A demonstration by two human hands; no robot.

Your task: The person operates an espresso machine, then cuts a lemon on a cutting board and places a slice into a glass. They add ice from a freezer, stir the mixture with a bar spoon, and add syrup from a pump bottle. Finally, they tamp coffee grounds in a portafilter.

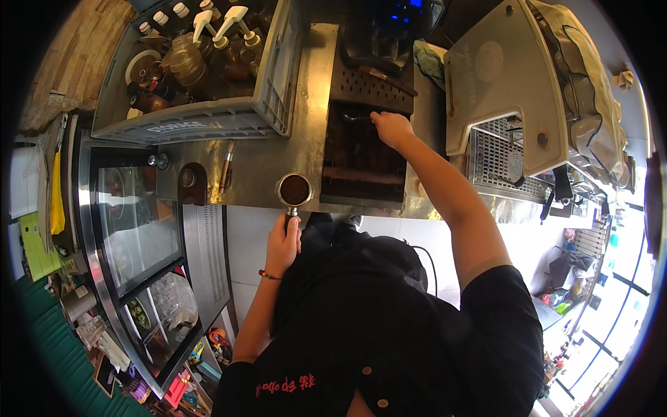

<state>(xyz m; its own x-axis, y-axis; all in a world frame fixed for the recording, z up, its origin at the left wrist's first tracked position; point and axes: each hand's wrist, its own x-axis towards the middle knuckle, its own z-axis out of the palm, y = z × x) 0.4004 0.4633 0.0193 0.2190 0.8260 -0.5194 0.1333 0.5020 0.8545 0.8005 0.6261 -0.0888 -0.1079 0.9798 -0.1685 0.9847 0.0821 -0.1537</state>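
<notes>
My left hand is closed round the black handle of a portafilter, whose metal basket holds dark coffee grounds. The portafilter stands out over the front edge of the steel counter. Over a dark knock-box drawer, my right hand pinches the end of a small shiny metal tool, perhaps a spoon; its far end is hard to make out. Left of the portafilter lie a wooden-handled brush and a dark tamper stand with a round metal piece on it.
A grey storage crate with pump bottles stands at the back left. Behind my right hand is a perforated dark tray below a machine with blue lights. An espresso machine stands at the right, a glass-fronted case at the left.
</notes>
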